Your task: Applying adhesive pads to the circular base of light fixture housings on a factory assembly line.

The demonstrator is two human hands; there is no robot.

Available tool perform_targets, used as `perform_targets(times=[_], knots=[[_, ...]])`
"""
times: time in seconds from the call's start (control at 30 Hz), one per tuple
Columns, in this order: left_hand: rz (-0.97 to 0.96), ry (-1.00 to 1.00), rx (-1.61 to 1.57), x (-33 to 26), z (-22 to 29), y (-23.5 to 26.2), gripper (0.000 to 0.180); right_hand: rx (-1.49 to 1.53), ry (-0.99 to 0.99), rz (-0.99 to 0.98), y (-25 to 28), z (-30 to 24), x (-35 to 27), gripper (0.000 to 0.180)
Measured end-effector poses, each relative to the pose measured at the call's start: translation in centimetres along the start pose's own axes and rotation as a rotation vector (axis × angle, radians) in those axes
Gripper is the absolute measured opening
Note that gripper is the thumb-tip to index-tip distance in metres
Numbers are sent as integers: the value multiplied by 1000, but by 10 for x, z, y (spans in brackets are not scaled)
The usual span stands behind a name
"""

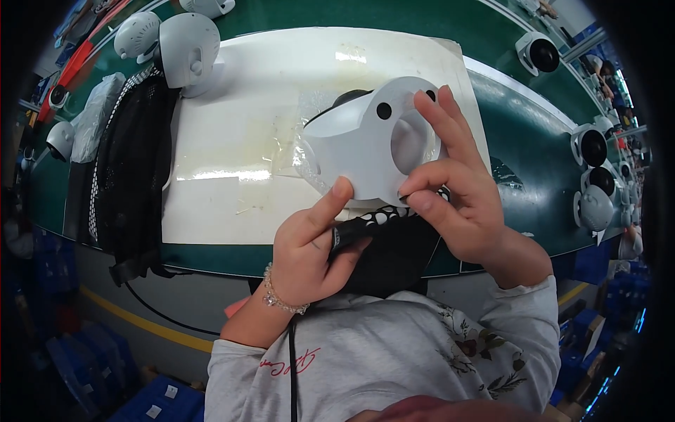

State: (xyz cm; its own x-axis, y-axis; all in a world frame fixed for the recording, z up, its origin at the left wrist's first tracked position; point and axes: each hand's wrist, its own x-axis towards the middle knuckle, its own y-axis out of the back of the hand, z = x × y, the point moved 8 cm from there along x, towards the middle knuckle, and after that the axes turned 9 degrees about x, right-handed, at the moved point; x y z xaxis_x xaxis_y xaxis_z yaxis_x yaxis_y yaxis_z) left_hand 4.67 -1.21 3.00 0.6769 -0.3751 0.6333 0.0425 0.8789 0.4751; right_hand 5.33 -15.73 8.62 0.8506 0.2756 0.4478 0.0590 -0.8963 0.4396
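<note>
A white plastic camera (344, 151) with a ring-shaped base is tilted above the white board, its dark front partly hidden on the far side. Two round black pads (384, 110) sit on the base ring. My left hand (301, 257) grips the camera's near edge, thumb on the shell. It also has a black sheet with white round spots (383, 216) tucked by its fingers, below the camera. Thumb and index finger of my right hand (467, 200) pinch a small black pad (403, 199) at the ring's near edge; the other fingers are raised beside the ring.
The white board (232, 133) lies on a green table (527, 155). At the far left stands another white camera (188, 49), by a black mesh bag (140, 162) and clear plastic wrap (98, 116). Several more cameras (589, 145) line the right side.
</note>
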Motion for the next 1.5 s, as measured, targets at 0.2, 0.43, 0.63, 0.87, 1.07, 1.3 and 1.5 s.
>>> perform_targets(times=[0.2,0.43,0.63,0.87,1.07,1.3,1.5], knots=[[-26,28,9,-1,-1,0,20,-462,261,61,-2,-8,-16,15],[-56,70,-8,-2,-4,-1,19,-1063,401,19,-23,-20,-35,35],[-42,4,-28,-1,1,-1,22,-737,394,94,-10,-24,-44,26],[-18,12,-26,-2,-1,0,20,-712,622,65,-22,-32,-51,4],[-37,29,-30,-5,-2,-1,20,-417,168,246,28,-2,-24,6],[-35,42,-24,-4,-3,-3,22,-78,-106,223,26,21,-25,6],[-39,91,-24,-6,-6,-5,18,-716,149,140,19,-5,-31,12]])
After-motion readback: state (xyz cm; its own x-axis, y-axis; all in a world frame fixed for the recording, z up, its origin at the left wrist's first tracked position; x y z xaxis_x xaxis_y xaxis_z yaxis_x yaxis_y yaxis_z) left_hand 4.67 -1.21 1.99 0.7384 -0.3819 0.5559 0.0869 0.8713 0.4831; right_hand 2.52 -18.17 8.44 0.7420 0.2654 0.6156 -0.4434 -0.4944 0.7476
